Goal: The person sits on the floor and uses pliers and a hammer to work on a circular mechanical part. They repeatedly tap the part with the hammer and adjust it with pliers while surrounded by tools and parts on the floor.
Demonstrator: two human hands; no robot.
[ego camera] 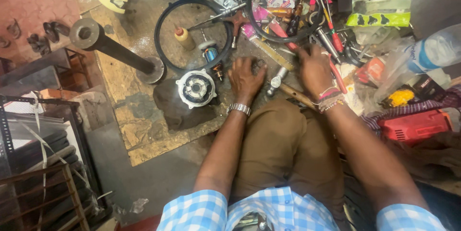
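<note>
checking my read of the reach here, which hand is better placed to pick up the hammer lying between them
Probably the right hand: the hammer's wooden handle runs under that wrist. The left hand rests palm-down beside the metal head, near the round white motor cover, but farther from the handle.

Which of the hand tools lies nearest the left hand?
The hammer, its metal head just right of the left hand; the screwdrivers lie farther up in the clutter.

Place: a cramped repair workshop; I sit on its floor.
Floor at 12 o'clock: my worn wooden board [144,116] carries a hammer [278,78], screwdrivers [331,32] and a rubber belt [194,34].
At 10 o'clock: a heavy steel shaft [115,48].
At 3 o'clock: a red power tool [415,125].
At 8 o'clock: metal racks [38,164].
</note>
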